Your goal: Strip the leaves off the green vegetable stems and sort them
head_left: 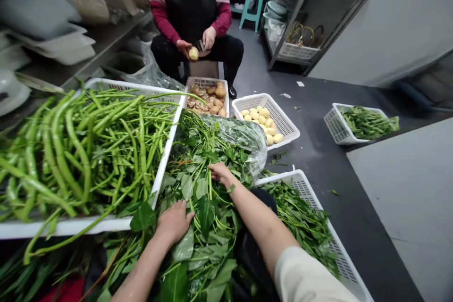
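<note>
Leafy greens with long hollow-looking stems, probably water spinach (208, 207), lie heaped in front of me. My left hand (173, 222) rests palm down on the leaves beside the crate's corner, thumb spread away from the fingers. Farther forward, my right hand (221, 174) is closed around some thin green stems (210, 184) within the heap; its fingertips are partly hidden. To the left, a white crate (166, 160) holds thick cut green stems (81, 151). On my right, leafy tops fill another white basket (318, 207).
Opposite me a seated person (193, 9) holds a peeled potato (193, 53) and a peeler. Baskets of peelings with unpeeled potatoes (215, 99) and peeled potatoes (264, 120) stand between us. Clear plastic (247, 137) covers some greens. A basket of greens (339, 125) sits by the right wall.
</note>
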### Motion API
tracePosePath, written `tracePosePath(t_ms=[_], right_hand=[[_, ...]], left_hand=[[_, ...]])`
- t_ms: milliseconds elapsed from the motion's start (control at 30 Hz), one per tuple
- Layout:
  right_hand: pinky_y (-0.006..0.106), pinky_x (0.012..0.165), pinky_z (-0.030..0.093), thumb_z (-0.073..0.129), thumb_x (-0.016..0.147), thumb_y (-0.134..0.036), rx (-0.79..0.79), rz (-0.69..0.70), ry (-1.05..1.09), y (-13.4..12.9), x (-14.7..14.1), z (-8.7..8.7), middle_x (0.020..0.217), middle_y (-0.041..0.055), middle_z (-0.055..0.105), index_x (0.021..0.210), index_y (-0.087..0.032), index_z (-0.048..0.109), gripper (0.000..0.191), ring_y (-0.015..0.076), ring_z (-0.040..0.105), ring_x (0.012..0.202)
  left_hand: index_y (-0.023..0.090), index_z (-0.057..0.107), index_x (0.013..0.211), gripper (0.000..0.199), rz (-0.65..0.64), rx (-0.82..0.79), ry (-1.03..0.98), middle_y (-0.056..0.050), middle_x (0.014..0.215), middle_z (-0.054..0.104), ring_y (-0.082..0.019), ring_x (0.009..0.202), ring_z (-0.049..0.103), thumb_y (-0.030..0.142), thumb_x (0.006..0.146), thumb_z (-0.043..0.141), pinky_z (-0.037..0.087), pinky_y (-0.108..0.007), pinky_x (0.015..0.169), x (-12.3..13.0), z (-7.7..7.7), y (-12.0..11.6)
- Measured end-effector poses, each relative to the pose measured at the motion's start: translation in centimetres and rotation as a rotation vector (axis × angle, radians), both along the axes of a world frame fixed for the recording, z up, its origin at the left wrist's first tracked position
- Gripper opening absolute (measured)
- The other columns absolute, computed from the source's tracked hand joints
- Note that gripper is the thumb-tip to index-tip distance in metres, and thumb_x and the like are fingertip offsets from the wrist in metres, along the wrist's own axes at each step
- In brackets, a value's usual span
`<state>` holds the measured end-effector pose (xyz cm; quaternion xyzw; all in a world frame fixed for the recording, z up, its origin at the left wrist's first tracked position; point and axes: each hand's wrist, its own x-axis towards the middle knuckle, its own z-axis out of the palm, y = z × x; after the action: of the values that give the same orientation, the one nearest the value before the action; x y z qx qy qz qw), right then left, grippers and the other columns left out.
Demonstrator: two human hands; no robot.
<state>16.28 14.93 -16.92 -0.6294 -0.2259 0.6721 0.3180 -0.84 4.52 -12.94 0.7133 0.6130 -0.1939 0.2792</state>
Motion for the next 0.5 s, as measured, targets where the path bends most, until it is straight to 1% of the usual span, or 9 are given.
tracePosePath(t_ms=[67,133,200,233,267,300,367,433,500], right_hand=[[0.015,0.044,0.039,0.060,0.083,-0.023,0.066,0.000,0.082,-0.1,1.4,2.8,0.061,-0.0038,0.055,0.079,-0.012,0.056,0.012,0.0049,0.048,0.047],[0.014,0.043,0.038,0.057,0.084,-0.021,0.150,0.032,0.152,-0.4,2.8,6.2,0.063,-0.0032,0.057,0.080,-0.014,0.057,0.008,0.0058,0.051,0.050],[0.014,0.043,0.037,0.057,0.084,-0.021,0.251,0.083,0.273,-1.2,3.7,9.6,0.068,-0.0015,0.060,0.082,-0.014,0.059,0.007,0.0073,0.055,0.055],[0.014,0.044,0.038,0.058,0.083,-0.021,0.307,0.111,0.344,-1.6,3.7,11.1,0.069,-0.0010,0.061,0.082,-0.014,0.060,0.008,0.0076,0.056,0.057],[0.014,0.045,0.039,0.059,0.082,-0.022,0.361,0.139,0.412,-2.1,3.5,12.5,0.070,-0.0010,0.061,0.082,-0.014,0.061,0.009,0.0076,0.056,0.057],[0.015,0.048,0.041,0.061,0.081,-0.023,0.408,0.163,0.468,-2.6,3.1,13.7,0.069,-0.0012,0.061,0.082,-0.014,0.061,0.010,0.0072,0.055,0.056],[0.016,0.052,0.043,0.060,0.082,-0.023,0.455,0.190,0.513,-3.5,1.7,15.6,0.068,-0.0020,0.060,0.080,-0.014,0.061,0.010,0.0062,0.053,0.055],[0.016,0.055,0.044,0.056,0.084,-0.021,0.452,0.230,0.478,-4.4,0.7,17.0,0.066,-0.0018,0.060,0.078,-0.014,0.061,0.011,0.0063,0.053,0.056],[0.016,0.055,0.044,0.054,0.084,-0.017,0.468,0.261,0.367,-5.6,0.7,18.2,0.069,-0.0011,0.062,0.080,-0.014,0.062,0.009,0.0073,0.056,0.061]], left_hand=[[0.005,0.050,0.127,0.052,0.057,0.062,-0.071,-0.022,0.138,0.044,-0.030,0.128,0.040,0.034,0.085,0.039,0.036,-0.041,0.102,0.3,1.6,0.0],[0.007,0.055,0.123,0.051,0.163,0.244,-0.222,-0.020,0.139,0.042,-0.030,0.130,0.038,0.036,0.083,0.039,0.033,-0.042,0.104,0.8,3.6,0.1],[0.013,0.062,0.114,0.049,0.313,0.423,-0.450,-0.017,0.132,0.052,-0.028,0.123,0.046,0.041,0.082,0.038,0.036,-0.041,0.102,1.4,6.2,0.1],[0.015,0.064,0.109,0.047,0.390,0.448,-0.581,-0.014,0.124,0.058,-0.027,0.116,0.052,0.044,0.081,0.039,0.040,-0.040,0.097,1.7,7.6,0.1],[0.016,0.065,0.103,0.046,0.459,0.418,-0.714,-0.012,0.115,0.063,-0.025,0.107,0.058,0.048,0.079,0.042,0.045,-0.038,0.090,2.1,8.9,0.0],[0.017,0.066,0.095,0.044,0.514,0.347,-0.839,-0.010,0.103,0.067,-0.024,0.096,0.062,0.051,0.076,0.046,0.049,-0.035,0.081,2.5,10.2,-0.1],[0.016,0.064,0.076,0.041,0.605,0.180,-1.053,-0.005,0.077,0.067,-0.018,0.072,0.062,0.055,0.066,0.058,0.049,-0.027,0.061,3.6,12.1,-0.4],[0.015,0.056,0.063,0.039,0.700,0.081,-1.232,0.002,0.055,0.055,-0.010,0.051,0.052,0.053,0.058,0.068,0.040,-0.020,0.047,4.5,13.1,-0.7],[0.016,0.051,0.059,0.038,0.848,0.053,-1.378,0.008,0.045,0.043,-0.005,0.039,0.038,0.046,0.055,0.074,0.032,-0.017,0.040,4.9,13.5,-1.0]])
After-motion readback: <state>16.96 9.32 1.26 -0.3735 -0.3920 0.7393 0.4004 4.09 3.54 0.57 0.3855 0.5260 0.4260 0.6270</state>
